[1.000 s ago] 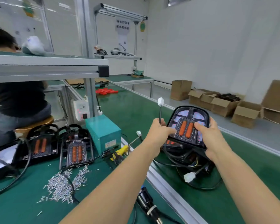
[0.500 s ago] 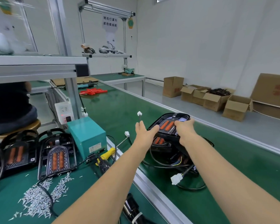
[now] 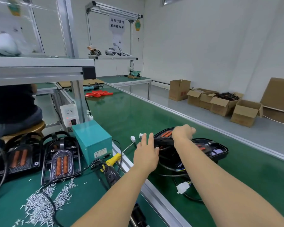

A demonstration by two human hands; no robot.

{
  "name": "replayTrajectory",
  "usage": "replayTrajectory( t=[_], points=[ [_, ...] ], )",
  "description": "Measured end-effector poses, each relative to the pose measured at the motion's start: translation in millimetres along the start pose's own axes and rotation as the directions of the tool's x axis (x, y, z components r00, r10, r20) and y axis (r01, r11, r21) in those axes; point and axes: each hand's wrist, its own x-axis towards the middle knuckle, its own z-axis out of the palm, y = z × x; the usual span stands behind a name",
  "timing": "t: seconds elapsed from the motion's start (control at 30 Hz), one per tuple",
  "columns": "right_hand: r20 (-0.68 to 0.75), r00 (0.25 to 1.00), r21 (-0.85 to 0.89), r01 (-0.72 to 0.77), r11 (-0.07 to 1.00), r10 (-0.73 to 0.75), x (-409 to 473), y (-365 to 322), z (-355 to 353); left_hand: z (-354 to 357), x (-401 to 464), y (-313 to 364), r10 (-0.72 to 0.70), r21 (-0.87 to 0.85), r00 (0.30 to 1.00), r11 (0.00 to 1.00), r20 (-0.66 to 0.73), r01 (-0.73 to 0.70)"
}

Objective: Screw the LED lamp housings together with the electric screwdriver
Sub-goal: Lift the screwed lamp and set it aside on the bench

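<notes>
A black LED lamp housing (image 3: 164, 138) with orange strips lies flat on a pile of black housings (image 3: 210, 149) and cables on the green conveyor belt. My right hand (image 3: 183, 132) grips its far edge, fingers curled over it. My left hand (image 3: 145, 154) rests against its near left edge with fingers straight. The electric screwdriver (image 3: 111, 172), black with a yellow part, lies on the bench left of the belt. Two more housings (image 3: 61, 163) (image 3: 18, 158) lie on the bench. Loose silver screws (image 3: 44, 203) are heaped in front of them.
A teal power box (image 3: 92, 141) stands by the belt's aluminium rail (image 3: 156, 194). White cable connectors (image 3: 183, 187) trail from the pile. Another person (image 3: 11, 108) sits on a stool at the far left. Cardboard boxes (image 3: 223, 104) line the floor on the right.
Both hands lowered the housing from upright in front of me down flat onto the pile on the belt. My left hand's fingers have straightened and loosened from it.
</notes>
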Motion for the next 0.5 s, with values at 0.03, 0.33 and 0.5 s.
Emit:
replayTrajectory(
  t=[0.03,0.33,0.5],
  points=[
    [0.036,0.999,-0.055,0.039,0.998,-0.037,1,0,3,1,0,0,0.046,0.001,0.999,0.999,0.007,-0.046],
    [0.566,0.706,-0.758,0.648,0.068,-0.425,-4,9,1,-4,8,-3,0.115,-0.030,0.979,0.993,0.168,-0.111],
    [0.676,0.675,-0.727,0.677,-0.117,-0.296,-20,3,-2,-8,5,-6,0.072,0.043,0.978,0.996,0.194,-0.082]
  ],
)
